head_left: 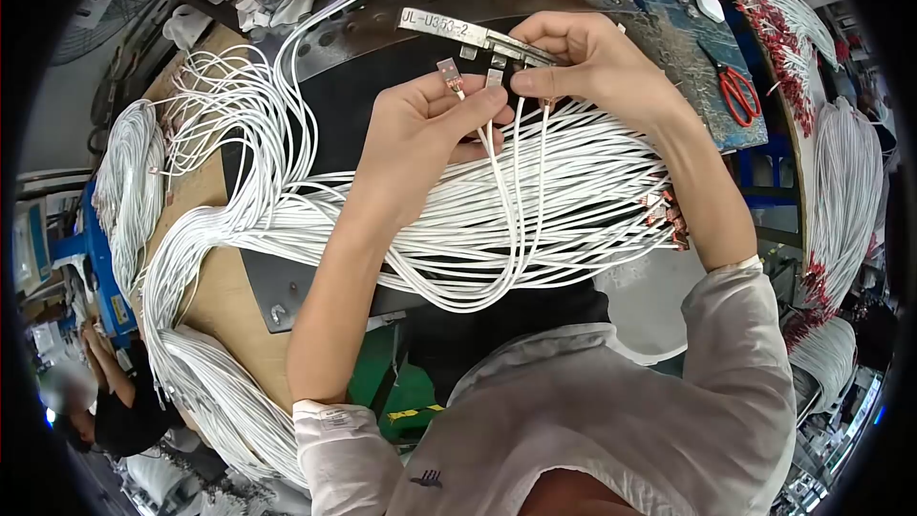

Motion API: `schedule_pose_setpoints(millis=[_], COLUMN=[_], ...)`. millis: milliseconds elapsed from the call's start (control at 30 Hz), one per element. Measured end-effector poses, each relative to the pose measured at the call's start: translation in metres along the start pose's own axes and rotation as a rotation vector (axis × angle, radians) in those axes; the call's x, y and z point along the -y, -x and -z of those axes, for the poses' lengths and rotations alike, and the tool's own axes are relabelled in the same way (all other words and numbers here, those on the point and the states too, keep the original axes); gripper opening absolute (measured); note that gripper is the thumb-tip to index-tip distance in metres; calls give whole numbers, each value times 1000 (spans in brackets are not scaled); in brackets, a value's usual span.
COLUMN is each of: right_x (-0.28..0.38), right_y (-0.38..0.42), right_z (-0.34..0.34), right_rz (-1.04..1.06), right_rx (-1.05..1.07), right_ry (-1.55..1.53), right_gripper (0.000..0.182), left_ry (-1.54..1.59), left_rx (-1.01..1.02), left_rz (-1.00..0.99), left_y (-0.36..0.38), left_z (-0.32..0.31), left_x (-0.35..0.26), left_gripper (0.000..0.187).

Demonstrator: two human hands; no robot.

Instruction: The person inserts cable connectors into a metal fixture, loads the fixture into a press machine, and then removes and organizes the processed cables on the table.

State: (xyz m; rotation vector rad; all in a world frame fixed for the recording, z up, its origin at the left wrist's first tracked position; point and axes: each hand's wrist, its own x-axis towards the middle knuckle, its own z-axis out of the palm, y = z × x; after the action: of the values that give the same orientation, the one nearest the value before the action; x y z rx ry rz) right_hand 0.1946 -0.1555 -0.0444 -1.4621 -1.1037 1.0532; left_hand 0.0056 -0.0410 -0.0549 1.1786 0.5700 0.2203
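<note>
My left hand (pixel 420 129) is closed, with a white USB cable (pixel 495 158) between thumb and fingers. A USB plug with a bare metal shell (pixel 450 75) sticks up from its fingers, and another metal plug (pixel 494 78) is at the thumb tip. My right hand (pixel 597 67) pinches the right end of a metal bar fixture (pixel 444 27) marked "JL-U353-2". Small metal plug ends sit along the bar's lower edge, and white cables hang from there. Below both hands lies a thick bundle of white cables (pixel 458 225); its right ends show orange-red parts (pixel 664 215).
Red-handled cutters (pixel 737 96) lie on the blue worn surface at right. More white cable bundles (pixel 845 191) hang at far right and at left (pixel 132 191). A dark curved metal machine edge (pixel 373 24) is behind the hands. Another person (pixel 115 382) sits at lower left.
</note>
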Motion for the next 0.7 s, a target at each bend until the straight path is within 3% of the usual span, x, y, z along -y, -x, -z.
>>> schedule_pose_setpoints(millis=[100, 333, 633, 700], right_x=[-3, 0, -2, 5], right_y=[1, 0, 0, -1], right_z=[-4, 1, 2, 3], right_rz=[0, 16, -51, -99], right_rx=[51, -70, 23, 48], right_ry=[27, 84, 156, 206], right_gripper=[29, 33, 38, 29], left_ry=[4, -139, -115, -223], left_rx=[-20, 92, 106, 58], left_rz=[-5, 62, 28, 51], left_y=[0, 5, 5, 7], left_z=[0, 0, 1, 2], left_x=[2, -7, -6, -9], left_gripper=[25, 35, 35, 28])
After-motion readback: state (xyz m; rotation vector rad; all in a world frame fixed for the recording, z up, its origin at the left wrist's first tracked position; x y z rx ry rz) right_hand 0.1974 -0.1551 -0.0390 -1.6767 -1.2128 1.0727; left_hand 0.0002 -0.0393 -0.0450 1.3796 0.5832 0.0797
